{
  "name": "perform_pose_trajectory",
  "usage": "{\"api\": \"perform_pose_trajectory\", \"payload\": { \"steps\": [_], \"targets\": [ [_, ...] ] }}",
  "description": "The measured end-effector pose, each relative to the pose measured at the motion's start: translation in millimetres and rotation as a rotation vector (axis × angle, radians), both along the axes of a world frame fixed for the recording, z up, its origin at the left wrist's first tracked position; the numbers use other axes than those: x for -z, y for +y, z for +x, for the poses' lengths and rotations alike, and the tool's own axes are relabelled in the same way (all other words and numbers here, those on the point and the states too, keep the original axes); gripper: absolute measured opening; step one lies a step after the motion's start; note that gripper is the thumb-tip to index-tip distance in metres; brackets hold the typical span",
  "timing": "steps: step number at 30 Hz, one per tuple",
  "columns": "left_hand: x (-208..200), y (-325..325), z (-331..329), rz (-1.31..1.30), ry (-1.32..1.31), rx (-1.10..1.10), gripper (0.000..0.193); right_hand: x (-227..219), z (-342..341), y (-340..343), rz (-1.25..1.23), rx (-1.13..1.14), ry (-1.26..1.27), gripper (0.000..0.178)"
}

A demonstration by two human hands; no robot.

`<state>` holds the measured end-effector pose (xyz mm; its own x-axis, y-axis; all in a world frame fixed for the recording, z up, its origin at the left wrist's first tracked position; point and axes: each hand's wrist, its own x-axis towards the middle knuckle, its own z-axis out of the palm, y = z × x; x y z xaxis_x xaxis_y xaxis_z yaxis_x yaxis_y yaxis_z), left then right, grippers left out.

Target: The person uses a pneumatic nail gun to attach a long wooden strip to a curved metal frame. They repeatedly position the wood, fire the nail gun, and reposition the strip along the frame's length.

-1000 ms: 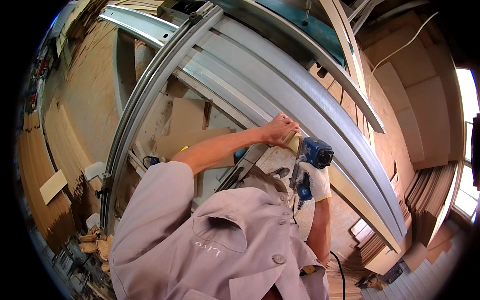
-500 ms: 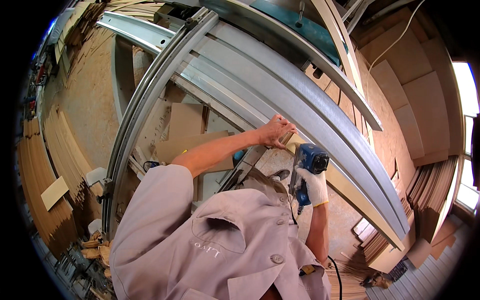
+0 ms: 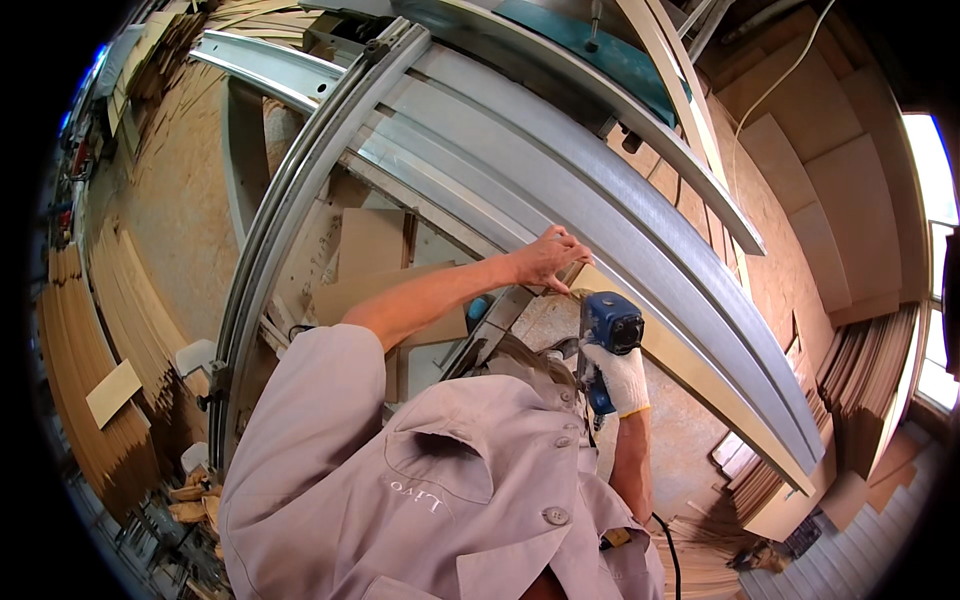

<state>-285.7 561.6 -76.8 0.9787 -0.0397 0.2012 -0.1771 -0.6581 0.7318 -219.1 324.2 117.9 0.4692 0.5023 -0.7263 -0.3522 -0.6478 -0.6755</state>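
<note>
Tool: blue, blocky; placed before the chest, just beside the strip's left end; contact with the wood cannot be made out.
Right hand: white-gloved; fingers wrapped round the tool's handle, grip closed.
Tool, handling: judged hefty and hard-shelled, weight likely carried in the head; best taken by the handle in a full wrap, fingers clear of the flat plate. Slip probably reduced by the glove.
Strip: pale, long; laid along the near edge of the metal table; whether it is borne by the table is unclear.
Left hand: bare; strip's left end gripped, fingers curled over, thumb below.
Strip, handling: judged light, stiff on edge, springy across the flat; corners could be chipped. Best held close to the end, thumb opposed.
Cord: black; seen below the right forearm, link to the tool hidden.
</note>
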Motion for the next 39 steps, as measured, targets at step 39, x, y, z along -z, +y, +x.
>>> {"api": "perform_pose_trajectory", "payload": {
  "steps": [39],
  "targets": [
    [-40,-2,-5,0.095,0.084,-0.053,0.082,17,59,-108,-0.013,0.214,-0.293,0.023]
  ]
}}
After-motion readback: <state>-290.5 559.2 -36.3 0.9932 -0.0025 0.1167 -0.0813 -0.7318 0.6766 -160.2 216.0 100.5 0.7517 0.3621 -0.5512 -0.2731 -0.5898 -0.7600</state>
